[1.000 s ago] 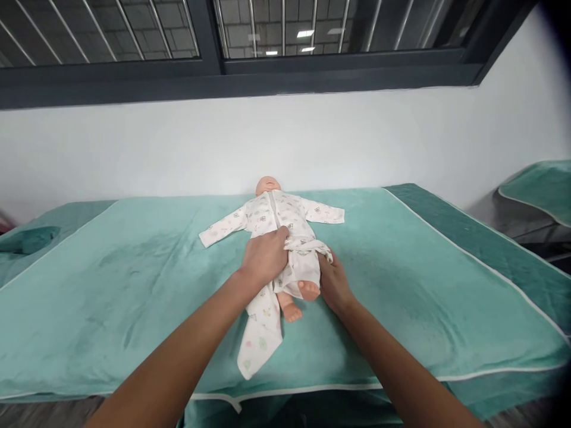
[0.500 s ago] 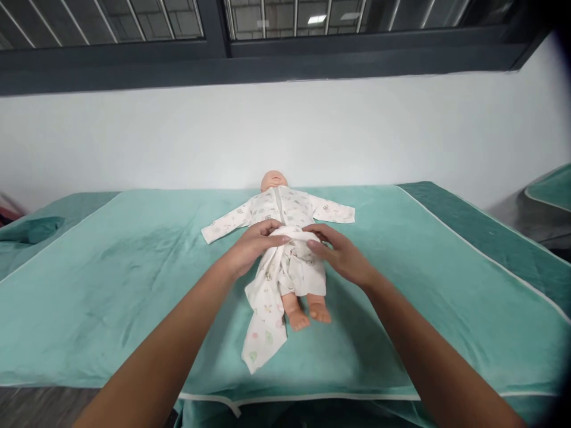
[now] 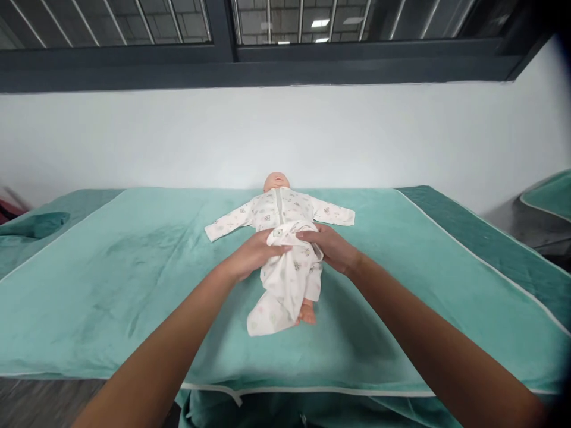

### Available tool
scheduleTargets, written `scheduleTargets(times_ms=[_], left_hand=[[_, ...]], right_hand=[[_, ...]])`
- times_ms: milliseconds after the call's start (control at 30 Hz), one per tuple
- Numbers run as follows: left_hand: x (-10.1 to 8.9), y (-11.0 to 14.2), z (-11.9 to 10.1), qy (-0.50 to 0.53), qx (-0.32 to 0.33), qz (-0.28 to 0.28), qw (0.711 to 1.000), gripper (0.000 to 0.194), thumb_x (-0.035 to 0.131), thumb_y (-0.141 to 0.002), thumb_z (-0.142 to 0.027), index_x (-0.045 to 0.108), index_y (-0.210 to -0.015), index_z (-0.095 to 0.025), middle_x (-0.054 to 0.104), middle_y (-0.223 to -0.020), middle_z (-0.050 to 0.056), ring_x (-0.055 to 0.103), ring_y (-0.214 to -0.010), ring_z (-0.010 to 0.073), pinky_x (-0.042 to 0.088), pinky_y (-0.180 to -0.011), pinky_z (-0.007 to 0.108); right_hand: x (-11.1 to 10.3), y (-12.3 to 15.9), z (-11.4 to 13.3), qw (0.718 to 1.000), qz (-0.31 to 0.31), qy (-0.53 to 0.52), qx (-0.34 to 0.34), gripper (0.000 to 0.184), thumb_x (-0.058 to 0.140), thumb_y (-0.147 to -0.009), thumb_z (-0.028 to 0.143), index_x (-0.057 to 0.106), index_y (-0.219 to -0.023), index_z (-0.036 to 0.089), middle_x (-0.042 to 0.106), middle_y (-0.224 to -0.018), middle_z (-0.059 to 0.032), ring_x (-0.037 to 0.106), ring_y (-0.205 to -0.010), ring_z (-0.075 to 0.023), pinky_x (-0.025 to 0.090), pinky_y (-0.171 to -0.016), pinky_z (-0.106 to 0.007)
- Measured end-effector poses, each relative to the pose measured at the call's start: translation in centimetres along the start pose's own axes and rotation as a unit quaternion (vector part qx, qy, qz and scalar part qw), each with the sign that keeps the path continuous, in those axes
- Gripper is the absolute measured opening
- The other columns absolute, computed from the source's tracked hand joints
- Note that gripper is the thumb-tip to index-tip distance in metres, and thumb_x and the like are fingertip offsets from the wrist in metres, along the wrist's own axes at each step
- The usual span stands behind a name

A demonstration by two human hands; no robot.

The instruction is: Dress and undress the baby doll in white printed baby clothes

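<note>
A baby doll (image 3: 276,181) lies on its back, head toward the wall, in a white printed top (image 3: 292,205) with both sleeves spread out. Above its lower body I hold bunched white baby clothing that looks like trousers (image 3: 288,276). My left hand (image 3: 256,252) is closed on the gathered upper edge, thumb on top. Opposite it, my right hand (image 3: 332,245) grips the other side of that edge. One part of the cloth hangs toward me and covers most of the doll's legs; a foot (image 3: 307,312) shows below it.
A green padded cover (image 3: 147,267) with white piping lies under the doll. Behind it rises a white wall (image 3: 285,131), with a dark-framed barred window (image 3: 285,59) above. Folded green fabric (image 3: 551,193) sits at the far right.
Both hands have gathered the upper edge of the cloth more tightly and turned it. Its hanging end has drawn up and now covers more of the doll's legs and feet.
</note>
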State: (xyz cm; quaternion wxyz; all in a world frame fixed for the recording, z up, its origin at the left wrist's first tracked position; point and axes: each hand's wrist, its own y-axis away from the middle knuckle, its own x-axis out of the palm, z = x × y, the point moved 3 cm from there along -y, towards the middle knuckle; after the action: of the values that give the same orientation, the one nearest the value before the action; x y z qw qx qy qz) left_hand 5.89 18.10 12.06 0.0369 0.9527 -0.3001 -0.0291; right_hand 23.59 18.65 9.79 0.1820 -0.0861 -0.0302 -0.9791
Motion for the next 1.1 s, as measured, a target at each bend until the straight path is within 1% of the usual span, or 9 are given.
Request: scheduleTargets(times_ms=[67,167,233,333,500,667,800,967,1100], left_hand=[[-0.5,-0.4,0.7,0.066,0.032,-0.095,0.993,0.045,0.073,-0.074,-0.035,0.064,-0.115,-0.018,0.072,-0.106,0.007,0.066,-0.093,0.0224,0.049,-0.083,0.033],[-0.7,-1.0,1.8,0.129,0.041,-0.142,0.980,0.047,0.069,-0.078,-0.043,0.063,-0.116,-0.017,0.073,-0.103,0.008,0.067,-0.086,0.0211,0.050,-0.076,0.030],[-0.6,-1.1,2.2,0.145,0.031,-0.143,0.979,0.049,0.067,-0.079,-0.050,0.064,-0.115,-0.015,0.073,-0.102,0.010,0.067,-0.084,0.0215,0.050,-0.073,0.030],[-0.6,-0.4,2.3,0.124,0.016,-0.130,0.984,0.051,0.064,-0.081,-0.054,0.065,-0.114,-0.015,0.073,-0.101,0.010,0.067,-0.085,0.0217,0.051,-0.075,0.031],[-0.4,0.8,1.6,0.041,0.018,-0.012,0.999,0.049,0.077,-0.073,-0.040,0.066,-0.113,-0.014,0.072,-0.108,0.011,0.066,-0.097,0.0243,0.050,-0.084,0.032],[-0.4,0.3,2.1,0.180,0.050,-0.119,0.975,0.052,0.073,-0.077,-0.041,0.060,-0.120,-0.016,0.072,-0.108,0.011,0.068,-0.090,0.0229,0.052,-0.082,0.034],[-0.3,0.0,2.8,0.186,0.020,-0.149,0.971,0.048,0.070,-0.079,-0.047,0.064,-0.113,-0.014,0.074,-0.100,0.011,0.069,-0.083,0.0220,0.052,-0.075,0.032],[-0.5,0.6,2.4,0.106,-0.001,-0.071,0.992,0.048,0.075,-0.075,-0.043,0.069,-0.111,-0.014,0.074,-0.102,0.011,0.068,-0.093,0.0251,0.051,-0.079,0.032],[-0.5,0.7,2.3,0.104,0.016,-0.045,0.993,0.050,0.081,-0.070,-0.032,0.067,-0.115,-0.015,0.074,-0.105,0.011,0.068,-0.096,0.0265,0.051,-0.083,0.034]], right_hand=[[0.8,0.1,0.1,0.999,0.029,0.028,0.002,0.038,0.073,-0.074,0.044,0.070,-0.101,0.017,0.072,-0.090,-0.0048,0.066,-0.083,-0.0215,0.051,-0.073,-0.032],[1.7,0.3,0.2,0.988,0.086,0.126,0.023,0.040,0.076,-0.072,0.044,0.072,-0.103,0.019,0.073,-0.101,-0.0043,0.065,-0.096,-0.0251,0.051,-0.082,-0.036],[1.9,0.3,0.2,0.984,0.083,0.154,0.037,0.038,0.079,-0.068,0.041,0.073,-0.099,0.020,0.073,-0.101,-0.0041,0.065,-0.096,-0.0262,0.052,-0.082,-0.036],[1.8,0.1,0.3,0.997,0.030,0.071,0.029,0.038,0.078,-0.069,0.037,0.072,-0.103,0.020,0.074,-0.097,-0.0041,0.067,-0.091,-0.0240,0.052,-0.082,-0.035],[1.8,-0.2,0.0,0.999,-0.005,-0.034,0.011,0.039,0.075,-0.072,0.036,0.071,-0.107,0.018,0.074,-0.093,-0.0056,0.069,-0.083,-0.0223,0.053,-0.075,-0.033],[2.5,0.2,0.1,0.996,0.075,0.035,0.026,0.048,0.079,-0.071,0.039,0.068,-0.114,0.020,0.073,-0.107,-0.0061,0.066,-0.101,-0.0254,0.051,-0.089,-0.038],[2.5,0.2,-0.2,0.989,0.115,0.073,0.054,0.051,0.083,-0.067,0.033,0.069,-0.113,0.019,0.071,-0.111,-0.0069,0.064,-0.106,-0.0277,0.051,-0.092,-0.040],[2.0,-0.3,-0.4,0.999,0.025,-0.034,0.004,0.047,0.076,-0.075,0.035,0.066,-0.118,0.018,0.072,-0.109,-0.0088,0.067,-0.098,-0.0255,0.053,-0.086,-0.037],[2.3,0.0,-0.3,0.999,0.036,-0.002,0.000,0.049,0.074,-0.078,0.040,0.064,-0.122,0.020,0.071,-0.112,-0.0078,0.066,-0.101,-0.0255,0.052,-0.088,-0.038]])
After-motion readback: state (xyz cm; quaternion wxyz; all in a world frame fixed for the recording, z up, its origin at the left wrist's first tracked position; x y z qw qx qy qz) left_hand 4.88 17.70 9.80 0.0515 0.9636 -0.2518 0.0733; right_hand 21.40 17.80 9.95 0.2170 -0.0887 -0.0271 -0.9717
